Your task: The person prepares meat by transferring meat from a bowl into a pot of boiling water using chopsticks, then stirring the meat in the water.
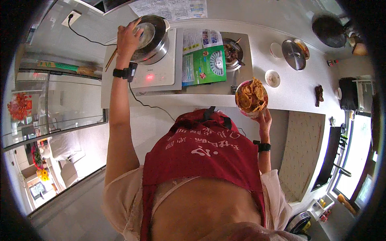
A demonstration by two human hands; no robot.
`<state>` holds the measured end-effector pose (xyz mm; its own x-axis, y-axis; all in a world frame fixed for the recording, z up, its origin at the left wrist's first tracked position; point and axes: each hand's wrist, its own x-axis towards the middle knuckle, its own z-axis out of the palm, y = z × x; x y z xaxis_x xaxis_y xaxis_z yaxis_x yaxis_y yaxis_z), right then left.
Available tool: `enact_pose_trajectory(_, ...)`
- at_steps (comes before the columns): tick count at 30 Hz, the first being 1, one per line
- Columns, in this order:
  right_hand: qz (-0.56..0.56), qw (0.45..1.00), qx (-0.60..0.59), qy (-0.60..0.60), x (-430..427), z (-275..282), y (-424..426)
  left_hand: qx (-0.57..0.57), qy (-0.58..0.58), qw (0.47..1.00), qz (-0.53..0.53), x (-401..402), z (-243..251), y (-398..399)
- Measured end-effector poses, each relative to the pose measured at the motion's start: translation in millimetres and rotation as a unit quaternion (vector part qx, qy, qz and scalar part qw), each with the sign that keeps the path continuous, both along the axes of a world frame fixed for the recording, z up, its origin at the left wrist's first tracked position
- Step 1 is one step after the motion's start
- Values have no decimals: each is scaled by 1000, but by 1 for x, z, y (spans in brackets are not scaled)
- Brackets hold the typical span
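My left hand (pixel 128 40) holds a pair of wooden chopsticks (pixel 111 59) over a stainless steel pot (pixel 159 49). Inside the pot is a pale round area (pixel 148 35); I cannot tell what it is. The pot stands on a white Midea induction cooker (pixel 167 76) with a lit red display. At the counter's front edge, my right hand (pixel 265 120) grips a bowl (pixel 249 114) from below. Browned, fried-looking pieces (pixel 252 94) heap up past its rim.
A green printed package (pixel 208 66) and printed paper lie between the cooker and a gas burner (pixel 233 64) holding dark food. Rightward are a small white bowl (pixel 272 78) and a metal lid (pixel 293 55). The cooker's black cord (pixel 87 39) runs to a wall socket.
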<state>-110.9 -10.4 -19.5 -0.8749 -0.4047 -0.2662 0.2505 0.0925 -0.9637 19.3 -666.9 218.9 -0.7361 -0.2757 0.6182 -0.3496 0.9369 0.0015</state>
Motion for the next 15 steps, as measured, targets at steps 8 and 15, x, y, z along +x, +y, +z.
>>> enact_pose_trajectory(8, -32, 999, -1, 13, 32, 13, 8, 137, -99, 984, 48, -13, -35, -59)
enact_pose_trajectory(15, -85, 996, 17, -3, 48, 7, 35, 95, -163, 980, 60, -24, -50, -80)
